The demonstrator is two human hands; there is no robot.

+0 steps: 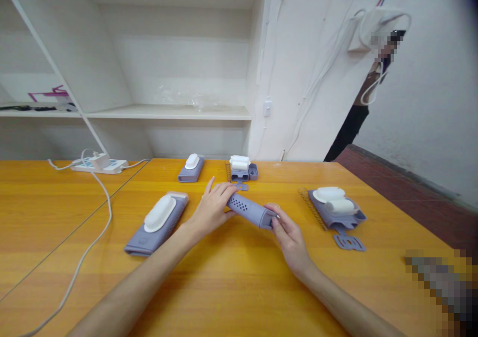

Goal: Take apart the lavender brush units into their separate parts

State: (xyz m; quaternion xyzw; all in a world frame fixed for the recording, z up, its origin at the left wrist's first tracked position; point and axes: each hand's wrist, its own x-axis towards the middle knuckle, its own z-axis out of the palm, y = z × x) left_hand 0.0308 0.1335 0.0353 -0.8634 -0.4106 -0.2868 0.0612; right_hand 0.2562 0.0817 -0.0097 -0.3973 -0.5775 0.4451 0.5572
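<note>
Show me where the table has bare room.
Bare: the table in front of the held case, between the forearms; also left of the cable. Crowded: around the right case and its flap.

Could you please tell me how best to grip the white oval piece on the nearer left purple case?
Probably pinch the white oval piece across its long sides, from above: it is elongated and stands raised on the purple case, beside the left forearm.

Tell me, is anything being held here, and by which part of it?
Yes, a purple case: the left hand holds the end with the dark holes, and the right hand holds the opposite end.
</note>
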